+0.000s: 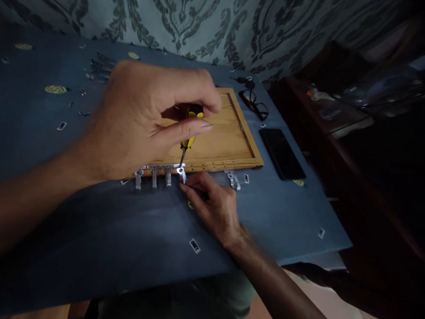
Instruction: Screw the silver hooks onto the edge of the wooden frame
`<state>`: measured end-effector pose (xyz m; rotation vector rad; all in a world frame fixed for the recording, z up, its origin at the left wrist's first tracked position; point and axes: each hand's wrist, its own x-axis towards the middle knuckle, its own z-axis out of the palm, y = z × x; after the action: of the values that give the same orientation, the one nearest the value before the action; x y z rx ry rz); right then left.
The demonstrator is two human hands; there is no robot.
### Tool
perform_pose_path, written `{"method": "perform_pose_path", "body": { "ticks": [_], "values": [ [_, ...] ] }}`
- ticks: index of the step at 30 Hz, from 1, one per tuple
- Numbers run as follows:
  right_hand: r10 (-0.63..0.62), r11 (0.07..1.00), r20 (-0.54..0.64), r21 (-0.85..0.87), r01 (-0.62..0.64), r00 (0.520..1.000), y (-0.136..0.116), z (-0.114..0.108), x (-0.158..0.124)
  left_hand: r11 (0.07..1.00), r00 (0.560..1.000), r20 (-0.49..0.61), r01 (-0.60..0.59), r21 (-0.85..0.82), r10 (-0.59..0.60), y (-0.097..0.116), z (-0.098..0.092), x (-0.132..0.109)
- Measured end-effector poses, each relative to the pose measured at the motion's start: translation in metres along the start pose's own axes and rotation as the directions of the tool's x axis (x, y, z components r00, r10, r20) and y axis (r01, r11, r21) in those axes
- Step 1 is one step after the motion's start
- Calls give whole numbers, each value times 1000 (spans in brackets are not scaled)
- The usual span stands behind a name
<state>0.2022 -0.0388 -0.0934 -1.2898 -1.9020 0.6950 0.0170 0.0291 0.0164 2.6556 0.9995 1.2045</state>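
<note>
My left hand (140, 115) is closed around a yellow and black screwdriver (188, 142), thumb and forefinger near the top of its handle. The shaft points down, its tip at a small metal hook (181, 171) on the near edge of a framed wooden board (227, 139). Thumb and fingers of my right hand (216, 204) pinch the lower end of that hook. Several similar metal hooks (154, 177) line the same edge to the left. To the right, one more hook (232, 178) lies by the edge, where a row of small holes shows.
A black phone (282, 153) lies right of the board, with glasses (254, 104) and keys (245, 81) behind. Loose metal pieces (100, 67) and small screws (83, 92) are at the back left. A patterned cloth (189, 23) hangs behind the blue-covered table (132, 250).
</note>
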Motion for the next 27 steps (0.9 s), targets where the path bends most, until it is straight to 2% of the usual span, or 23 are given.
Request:
{"method": "perform_pose_path", "body": {
  "ticks": [3,6,12,19,27],
  "values": [
    [3,1000,-1,2,-3,1000,0,0,0,996,997,-13,73,-53,-74,1,1,-1],
    [0,1000,-6,11,1,1000,0,0,0,995,997,-4,81,-63,-82,0,2,-1],
    [-5,1000,-6,4,5,1000,-1,0,0,1000,1000,-11,-23,16,23,-6,4,-3],
    [-12,1000,1,-15,12,1000,-2,-1,0,991,999,-2,-37,131,37,0,1,-4],
    [17,1000,21,-13,-17,1000,-3,-2,1,988,993,-6,-117,101,118,-2,0,-3]
  ]
}}
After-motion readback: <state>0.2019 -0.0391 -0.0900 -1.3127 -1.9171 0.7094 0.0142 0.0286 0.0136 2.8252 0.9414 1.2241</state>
